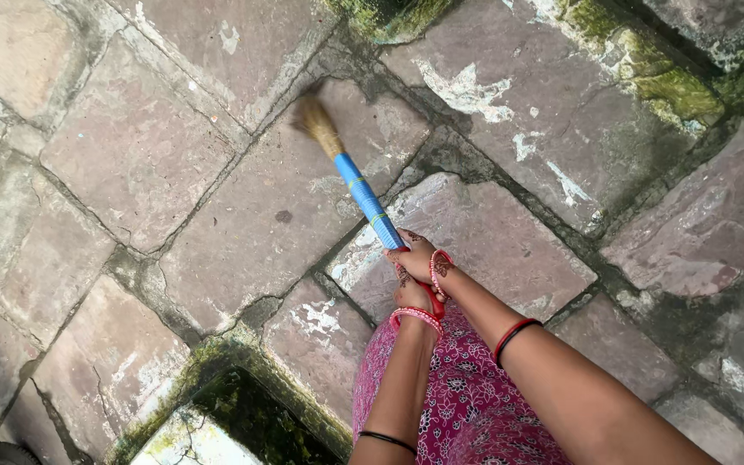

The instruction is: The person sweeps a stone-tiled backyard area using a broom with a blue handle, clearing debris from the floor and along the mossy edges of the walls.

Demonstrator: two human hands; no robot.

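So I've got both hands on the broom (pixel 363 194), stacked one over the other at the top end of its blue handle, out in front of my pink patterned dress (pixel 467 396). Right hand (pixel 419 256) sits higher up the handle with the fingers curled shut around it, left hand (pixel 413 297) is just below and touching it, also closed tight, no gap I can see. The broom slants away from me up and to the left, and its straw-coloured brush tip (pixel 316 120) is down on the stone floor (pixel 139 146), on one of the big reddish slabs. Judging by looks it's a light thing, stiff plastic grip, soft bendy bristles, probably a bit slick if palms get sweaty, so gripping the handle end like this feels right. Mossy cracks run between the slabs, and there's a green mossy drain hole (pixel 243 413) near my left side
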